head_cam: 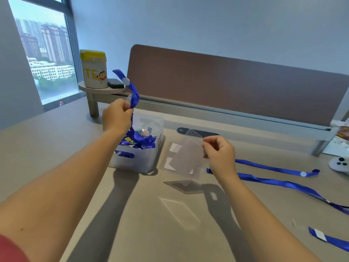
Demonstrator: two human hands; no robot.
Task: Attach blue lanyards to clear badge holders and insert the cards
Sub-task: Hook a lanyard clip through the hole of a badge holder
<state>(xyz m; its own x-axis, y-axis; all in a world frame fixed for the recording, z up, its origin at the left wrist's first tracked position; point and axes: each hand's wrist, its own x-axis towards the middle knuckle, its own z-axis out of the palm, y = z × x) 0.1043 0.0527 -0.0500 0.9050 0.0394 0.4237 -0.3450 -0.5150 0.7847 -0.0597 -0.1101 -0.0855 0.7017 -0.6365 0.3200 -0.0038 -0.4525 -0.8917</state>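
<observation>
Blue lanyard [134,95] pinched aloft, left hand [117,115]

I saw my left hand [118,115] raised above a translucent bin [139,159], pinching a blue lanyard [134,95] that trailed down into the bin's tangle of lanyards. My right hand [220,152] held a clear badge holder [188,156] tilted above the grey desk [56,144]. Another blue lanyard [279,183] lay stretched out on the desk to the right.

Surface: grey desk [56,148].
Centre: translucent bin [139,157], white cards [174,148].
Right: blue lanyards [273,168], white controller [340,163].
</observation>
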